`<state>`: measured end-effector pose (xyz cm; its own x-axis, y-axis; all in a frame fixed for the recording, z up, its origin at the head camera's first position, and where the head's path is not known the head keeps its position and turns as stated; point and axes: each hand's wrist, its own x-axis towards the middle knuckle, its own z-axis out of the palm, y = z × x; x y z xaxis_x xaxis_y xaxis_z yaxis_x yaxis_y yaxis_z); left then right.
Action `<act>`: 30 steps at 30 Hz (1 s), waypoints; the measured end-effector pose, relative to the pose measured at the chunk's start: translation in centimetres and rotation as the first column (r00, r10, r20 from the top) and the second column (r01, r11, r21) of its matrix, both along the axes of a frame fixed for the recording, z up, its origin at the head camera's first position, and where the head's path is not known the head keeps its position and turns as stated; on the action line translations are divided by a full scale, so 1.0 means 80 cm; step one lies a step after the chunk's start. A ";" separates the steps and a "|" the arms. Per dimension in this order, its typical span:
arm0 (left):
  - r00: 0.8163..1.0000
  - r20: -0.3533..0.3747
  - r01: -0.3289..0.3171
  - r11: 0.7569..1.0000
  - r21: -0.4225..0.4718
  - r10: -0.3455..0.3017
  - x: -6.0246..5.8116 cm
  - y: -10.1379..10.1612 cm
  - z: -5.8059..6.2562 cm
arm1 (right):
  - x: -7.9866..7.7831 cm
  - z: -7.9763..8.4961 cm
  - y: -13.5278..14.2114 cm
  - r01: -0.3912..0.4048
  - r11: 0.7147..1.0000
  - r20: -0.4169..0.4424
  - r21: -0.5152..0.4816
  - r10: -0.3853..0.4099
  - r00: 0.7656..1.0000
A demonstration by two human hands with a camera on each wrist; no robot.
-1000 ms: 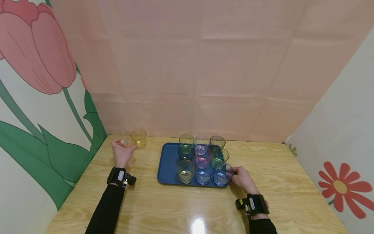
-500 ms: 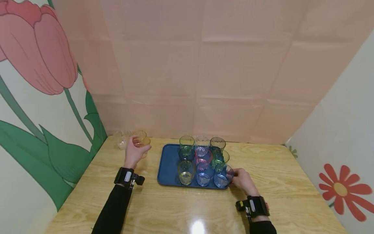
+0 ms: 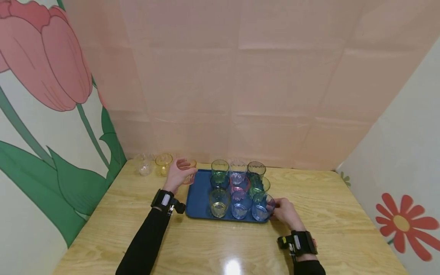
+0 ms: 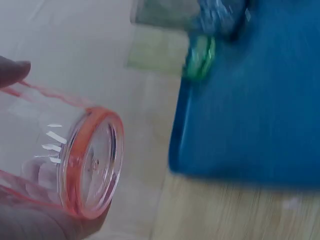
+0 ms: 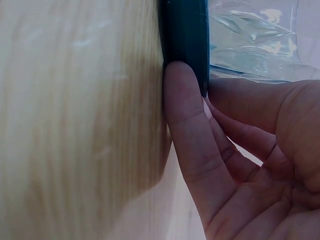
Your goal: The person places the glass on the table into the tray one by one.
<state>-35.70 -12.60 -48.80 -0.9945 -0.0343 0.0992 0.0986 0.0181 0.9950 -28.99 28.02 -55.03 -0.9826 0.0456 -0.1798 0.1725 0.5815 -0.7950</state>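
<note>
My left hand (image 3: 176,178) grips a clear tumbler with a coral-tinted rim and base (image 3: 190,178), held just off the left back corner of the blue tray (image 3: 197,198). In the left wrist view the tumbler (image 4: 75,160) lies tilted, base towards the tray (image 4: 240,130), with a thumb and fingers around its sides. My right hand (image 3: 285,211) pinches the tray at its front right corner, beside a blue tumbler (image 3: 262,209). In the right wrist view one finger presses the outside of the tray edge (image 5: 185,40), and the thumb lies on the inner side near the tumbler (image 5: 255,40).
Several tinted tumblers stand in rows on the tray, including a yellow one (image 3: 219,206) at the front and a pink one (image 3: 239,187) in the middle. A yellow tumbler (image 3: 163,168) and a clear glass (image 3: 144,168) stand at the table's back left, near the wall.
My left hand has carried the coral tumbler rightward from the back left, past the yellow tumbler, to the tray's left side. The right hand keeps its place on the tray corner.
</note>
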 end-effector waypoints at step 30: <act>0.998 0.047 0.042 0.991 -0.124 -0.037 -0.050 0.063 -0.041 | -0.001 0.004 -0.002 -0.004 1.000 0.017 0.012 0.004 1.000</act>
<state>-39.70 -7.52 -52.08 -0.9983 0.0149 0.0562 0.0578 0.1397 0.9885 -29.07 27.89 -54.70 -0.9796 0.0443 -0.1962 0.1839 0.5920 -0.7847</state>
